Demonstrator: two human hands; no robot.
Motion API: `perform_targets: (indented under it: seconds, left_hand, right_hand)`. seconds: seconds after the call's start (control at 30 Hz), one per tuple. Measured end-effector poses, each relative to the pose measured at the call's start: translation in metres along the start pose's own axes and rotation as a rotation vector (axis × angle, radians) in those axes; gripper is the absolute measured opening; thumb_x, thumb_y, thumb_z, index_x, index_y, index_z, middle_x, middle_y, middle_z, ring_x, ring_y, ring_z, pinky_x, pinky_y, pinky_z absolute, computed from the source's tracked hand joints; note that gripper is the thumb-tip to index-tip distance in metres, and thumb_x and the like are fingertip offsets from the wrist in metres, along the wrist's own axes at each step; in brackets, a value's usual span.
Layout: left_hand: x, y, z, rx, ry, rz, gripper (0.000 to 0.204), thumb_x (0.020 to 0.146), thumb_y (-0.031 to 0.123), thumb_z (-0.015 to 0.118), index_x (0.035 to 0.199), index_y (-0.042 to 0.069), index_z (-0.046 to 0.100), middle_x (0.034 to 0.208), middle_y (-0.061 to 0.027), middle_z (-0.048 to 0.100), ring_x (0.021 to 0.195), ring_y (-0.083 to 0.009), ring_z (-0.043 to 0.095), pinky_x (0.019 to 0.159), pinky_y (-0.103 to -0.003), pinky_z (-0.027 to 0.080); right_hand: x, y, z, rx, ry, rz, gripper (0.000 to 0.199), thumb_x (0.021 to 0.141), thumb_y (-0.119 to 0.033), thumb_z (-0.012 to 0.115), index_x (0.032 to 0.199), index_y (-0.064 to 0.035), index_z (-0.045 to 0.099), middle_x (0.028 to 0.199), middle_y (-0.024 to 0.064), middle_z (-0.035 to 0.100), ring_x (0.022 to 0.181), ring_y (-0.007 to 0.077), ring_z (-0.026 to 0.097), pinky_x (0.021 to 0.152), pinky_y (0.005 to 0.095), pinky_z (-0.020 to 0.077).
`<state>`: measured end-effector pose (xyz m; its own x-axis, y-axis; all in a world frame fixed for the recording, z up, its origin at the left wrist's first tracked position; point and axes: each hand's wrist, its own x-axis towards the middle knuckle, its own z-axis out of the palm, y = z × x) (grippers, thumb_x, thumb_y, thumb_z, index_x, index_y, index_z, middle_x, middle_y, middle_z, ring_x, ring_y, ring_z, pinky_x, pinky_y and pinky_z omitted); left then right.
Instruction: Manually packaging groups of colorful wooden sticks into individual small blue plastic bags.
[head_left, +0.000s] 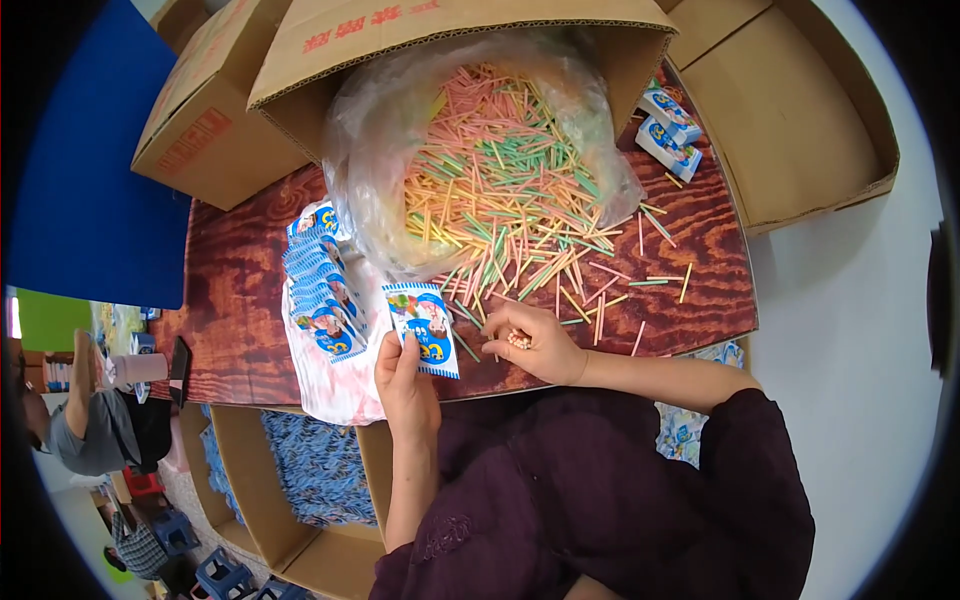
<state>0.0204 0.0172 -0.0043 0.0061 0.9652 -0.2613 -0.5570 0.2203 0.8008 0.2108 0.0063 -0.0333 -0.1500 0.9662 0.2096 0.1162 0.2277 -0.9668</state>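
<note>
Between the thumb and fingers of my left hand (402,385) is a blue and white printed packet (422,328), held upright at the table's front edge. My right hand (537,342) is curled around a small bundle of thin sticks (519,340), whose ends show beside the thumb, a little to the right of the packet. Just beyond both hands, pastel pink, green and yellow sticks (500,165) spill from a clear plastic bag (370,170) lying in a cardboard box. Left of the packet, a row of similar packets (325,290) overlaps on a white cloth (335,390).
Loose sticks (640,338) lie on the wood-patterned table (715,310). The large open carton (460,35) stands at the back, with another box (215,130) to its left. Below the table edge, a carton (290,540) holds many blue packets. Other people (95,430) sit at far left.
</note>
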Motion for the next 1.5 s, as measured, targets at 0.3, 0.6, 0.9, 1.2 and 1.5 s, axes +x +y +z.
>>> perform_targets:
  seconds: [0.3,0.6,0.9,1.2,1.5]
  left_hand:
    - [-0.008,0.007,-0.012,-0.006,-0.044,0.033,0.014,0.097,0.009,0.054,0.106,0.001,0.059,0.101,-0.0067,0.068,0.088,-0.0098,0.064,0.078,-0.025,0.050]
    - [-0.018,0.006,-0.018,-0.032,-0.049,0.036,0.017,0.096,0.009,0.054,0.111,0.002,0.060,0.103,-0.0060,0.067,0.092,-0.0120,0.063,0.082,-0.027,0.049]
    - [-0.030,-0.004,-0.010,0.477,-0.328,0.017,0.010,0.094,0.007,0.059,0.091,-0.003,0.063,0.085,0.0010,0.060,0.080,-0.0060,0.054,0.073,-0.020,0.041]
    - [-0.027,-0.010,-0.002,0.418,-0.270,-0.059,0.011,0.096,0.010,0.057,0.092,0.000,0.061,0.083,0.0031,0.060,0.076,-0.0014,0.050,0.069,-0.018,0.042]
    - [-0.034,-0.008,0.002,0.499,-0.304,-0.001,0.011,0.094,0.009,0.060,0.089,0.000,0.061,0.079,0.0026,0.058,0.071,-0.0024,0.049,0.064,-0.019,0.041]
  right_hand:
    - [-0.011,0.007,-0.005,-0.112,-0.114,-0.119,0.022,0.083,-0.010,0.071,0.101,-0.0046,0.059,0.076,0.0038,0.055,0.067,0.0170,0.056,0.064,0.0327,0.0432]
    - [0.010,0.019,-0.020,-0.378,-0.317,-0.451,0.012,0.090,-0.019,0.060,0.086,-0.0068,0.061,0.077,0.0096,0.058,0.072,0.0292,0.057,0.067,0.0400,0.0457]
    - [0.039,-0.025,-0.040,1.179,0.148,0.454,0.022,0.101,-0.021,0.047,0.102,-0.0013,0.057,0.057,-0.0034,0.042,0.059,0.0101,0.044,0.058,0.0269,0.0399]
    - [0.014,-0.058,-0.040,0.731,0.105,0.464,0.024,0.101,-0.020,0.046,0.106,0.0002,0.059,0.054,-0.0077,0.035,0.045,0.0024,0.029,0.044,0.0216,0.0267]
    - [0.002,-0.069,-0.019,-0.023,-0.073,0.253,0.015,0.085,-0.015,0.069,0.081,-0.0007,0.067,0.066,0.0043,0.057,0.064,0.0083,0.051,0.062,0.0265,0.0435]
